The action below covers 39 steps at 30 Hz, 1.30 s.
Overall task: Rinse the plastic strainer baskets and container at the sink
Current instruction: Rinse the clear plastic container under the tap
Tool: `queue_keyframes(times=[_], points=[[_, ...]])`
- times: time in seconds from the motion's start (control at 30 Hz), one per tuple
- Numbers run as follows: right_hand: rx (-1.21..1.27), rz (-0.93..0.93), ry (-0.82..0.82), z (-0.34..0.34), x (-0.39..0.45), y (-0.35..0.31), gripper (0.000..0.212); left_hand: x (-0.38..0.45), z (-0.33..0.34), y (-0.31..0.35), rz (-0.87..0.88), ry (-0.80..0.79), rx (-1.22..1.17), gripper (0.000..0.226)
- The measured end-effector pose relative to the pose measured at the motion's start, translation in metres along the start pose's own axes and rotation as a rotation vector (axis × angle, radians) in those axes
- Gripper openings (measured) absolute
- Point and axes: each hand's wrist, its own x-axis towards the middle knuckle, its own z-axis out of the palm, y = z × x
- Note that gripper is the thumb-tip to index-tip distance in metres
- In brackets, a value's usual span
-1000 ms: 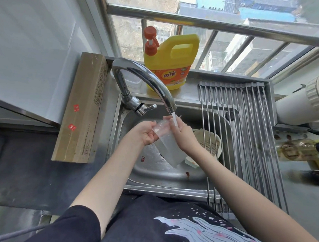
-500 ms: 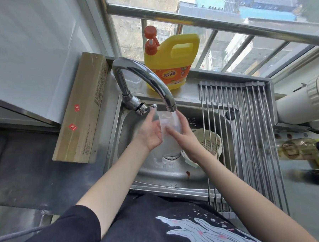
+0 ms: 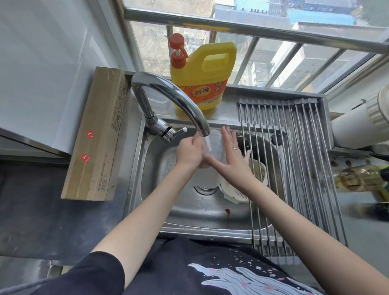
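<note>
Since half a second ago you have lifted the container (image 3: 212,146) higher, right up under the spout of the tap (image 3: 175,101), and your right hand (image 3: 233,154) has opened out flat against it, where before it cupped the side. Your left hand (image 3: 189,153) grips the container's left edge, fingers curled round it close to the tap's mouth. Your right hand lies against the container's right side with straight, spread fingers pointing up and away from you, a ring showing on one finger; its thumb reaches across towards your left hand beneath the container. The two hands are close together, with the clear plastic between them. The container is see-through and blurred, so you cannot make out its full outline, nor can the running water be picked out clearly.

Below your right wrist a white strainer (image 3: 240,187) lies in the sink (image 3: 158,171), tipped on its side near the drain (image 3: 206,188) and partly under the drying rack (image 3: 302,159) that spans the sink's right part. A yellow detergent jug (image 3: 204,79) stands on the ledge behind the tap, by the window. A long cardboard box (image 3: 98,134) lies on the counter left of the sink.
</note>
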Motion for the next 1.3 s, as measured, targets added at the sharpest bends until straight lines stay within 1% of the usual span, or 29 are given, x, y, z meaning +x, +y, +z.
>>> queue_keyframes(times=[0.03, 0.07, 0.13, 0.17, 0.2, 0.27, 0.33, 0.43, 0.5, 0.6, 0.7, 0.73, 0.77, 0.83, 0.9, 0.97, 1.0, 1.07, 1.17, 1.27, 1.3], points=[[-0.049, -0.062, -0.026, -0.003, -0.003, 0.002, 0.102, 0.005, -0.001, -0.001, -0.063, -0.027, -0.056, 0.040], [-0.104, -0.123, -0.058, -0.004, -0.006, 0.004, 0.106, 0.008, -0.001, 0.000, -0.173, -0.094, -0.154, 0.037], [-0.202, -0.184, -0.109, -0.003, -0.010, 0.004, 0.107, 0.013, -0.007, 0.005, -0.389, -0.345, -0.349, 0.037], [-0.231, -0.178, -0.122, -0.003, -0.010, 0.004, 0.106, 0.014, -0.011, 0.007, -0.438, -0.472, -0.436, 0.041], [-0.257, -0.171, -0.124, -0.003, -0.009, 0.004, 0.104, 0.014, -0.015, 0.008, -0.462, -0.555, -0.495, 0.045], [-0.292, -0.198, -0.096, -0.003, -0.006, 0.004, 0.097, 0.015, -0.022, 0.007, -0.485, -0.656, -0.566, 0.048], [-0.288, -0.273, -0.044, -0.004, -0.005, 0.003, 0.087, 0.013, -0.025, 0.006, -0.503, -0.710, -0.666, 0.051], [-0.329, -0.455, 0.091, 0.002, -0.006, -0.002, 0.067, 0.011, -0.022, 0.004, -0.572, -0.737, -0.817, 0.058], [-0.385, -0.509, 0.157, 0.006, -0.005, -0.005, 0.056, 0.013, -0.021, 0.001, -0.623, -0.736, -0.851, 0.065], [-0.406, -0.589, 0.216, 0.010, -0.002, -0.002, 0.044, 0.017, -0.024, 0.000, -0.614, -0.781, -0.927, 0.061], [-0.401, -0.739, 0.305, 0.007, -0.003, 0.002, 0.030, 0.019, -0.026, -0.005, -0.684, -0.794, -1.041, 0.073], [-0.433, -0.743, 0.332, 0.007, -0.006, -0.001, 0.027, 0.018, -0.024, -0.007, -0.679, -0.801, -1.050, 0.075], [-0.476, -0.691, 0.349, 0.010, -0.009, -0.005, 0.026, 0.018, -0.022, -0.008, -0.657, -0.799, -1.034, 0.076], [-0.562, -0.455, 0.338, 0.017, -0.018, -0.023, 0.034, 0.014, -0.016, -0.004, -0.627, -0.757, -1.015, 0.073], [-0.549, -0.243, 0.249, 0.024, -0.026, -0.043, 0.048, 0.015, -0.008, -0.002, -0.574, -0.696, -0.986, 0.065], [-0.464, -0.144, 0.137, 0.025, -0.029, -0.057, 0.062, 0.012, -0.006, -0.001, -0.506, -0.648, -0.947, 0.061], [-0.428, -0.125, 0.088, 0.024, -0.030, -0.060, 0.064, 0.011, -0.007, -0.001, -0.501, -0.631, -0.932, 0.063], [-0.364, -0.112, 0.005, 0.021, -0.031, -0.060, 0.060, 0.011, -0.009, -0.002, -0.527, -0.632, -0.912, 0.071], [-0.235, -0.091, -0.107, 0.018, -0.032, -0.060, 0.054, 0.012, -0.012, -0.006, -0.548, -0.684, -0.899, 0.078], [-0.157, -0.145, -0.139, 0.016, -0.032, -0.055, 0.054, 0.006, -0.018, -0.006, -0.557, -0.698, -0.964, 0.081], [-0.111, -0.172, -0.152, 0.015, -0.031, -0.050, 0.053, 0.006, -0.019, -0.007, -0.568, -0.673, -0.986, 0.082]])
